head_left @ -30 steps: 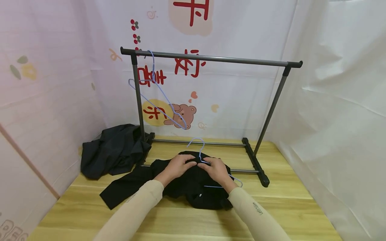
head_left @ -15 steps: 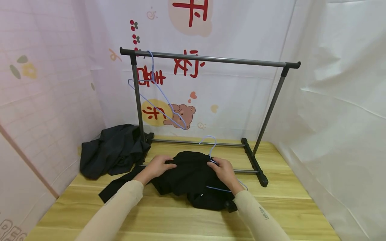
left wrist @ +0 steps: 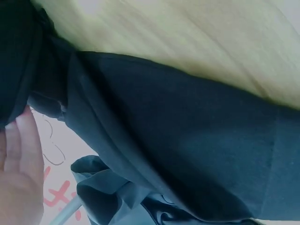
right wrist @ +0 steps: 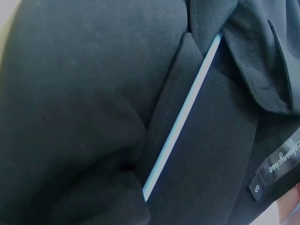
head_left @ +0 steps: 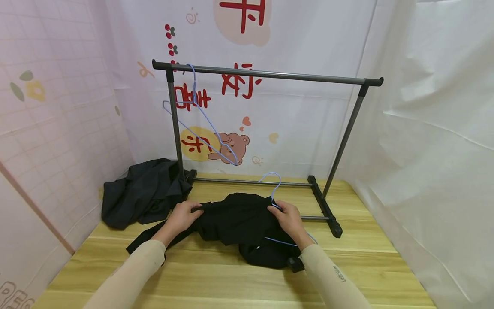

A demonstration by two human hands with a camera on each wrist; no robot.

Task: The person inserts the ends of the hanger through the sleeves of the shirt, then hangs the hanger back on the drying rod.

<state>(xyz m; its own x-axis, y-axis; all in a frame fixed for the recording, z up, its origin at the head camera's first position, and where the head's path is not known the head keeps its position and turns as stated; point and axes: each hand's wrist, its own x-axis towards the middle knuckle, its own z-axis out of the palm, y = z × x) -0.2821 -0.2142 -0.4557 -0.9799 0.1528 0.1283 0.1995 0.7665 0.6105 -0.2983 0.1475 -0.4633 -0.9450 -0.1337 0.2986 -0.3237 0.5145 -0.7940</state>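
A black shirt lies bunched on the wooden table, one sleeve stretched out to the left. My left hand pinches the shirt's upper edge at the shoulder, thumb and fingers meeting on the cloth. With my right hand I hold the collar together with a light blue wire hanger, whose hook rises above the cloth. In the right wrist view the hanger's wire slants across the shirt, partly under fabric, beside a neck label. Most of the hanger's frame is hidden inside the shirt.
A grey metal clothes rack stands behind the shirt, its feet on the table. An empty blue hanger hangs at the left of its bar. A dark crumpled garment lies by the left foot. Printed curtains enclose the sides and back.
My left hand has left the collar and moved left along the shirt to the shoulder, spreading the cloth. My right hand and the hanger have shifted slightly to the right.
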